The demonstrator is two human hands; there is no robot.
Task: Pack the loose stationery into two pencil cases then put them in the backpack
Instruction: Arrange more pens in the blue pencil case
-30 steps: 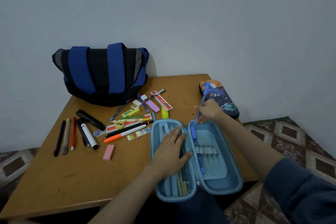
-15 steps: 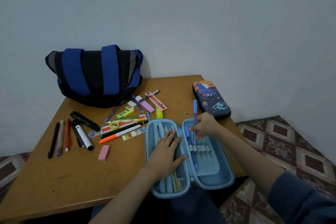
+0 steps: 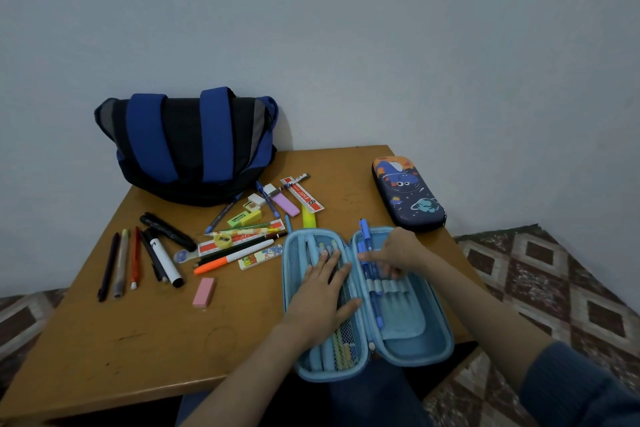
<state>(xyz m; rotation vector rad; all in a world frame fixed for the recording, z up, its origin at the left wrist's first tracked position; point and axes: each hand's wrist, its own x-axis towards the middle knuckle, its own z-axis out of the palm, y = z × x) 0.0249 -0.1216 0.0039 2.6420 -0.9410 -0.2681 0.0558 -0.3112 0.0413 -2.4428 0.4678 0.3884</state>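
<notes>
The left hand (image 3: 322,298) lies flat on the mesh half of the open light-blue zip pencil case (image 3: 420,352). Just right of it, the right hand (image 3: 398,253) pinches a slim blue plastic pen (image 3: 363,230) at the elastic loops (image 3: 393,286).

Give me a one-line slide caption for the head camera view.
Left hand rests on the open blue pencil case while the right hand holds a blue pen at its elastic loops.

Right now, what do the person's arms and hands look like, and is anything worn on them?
Both hands are bare: the left hand and right hand show no gloves, rings or watch. On the right, a dark blue sleeve ends near the elbow; the left forearm shows no sleeve.
</notes>
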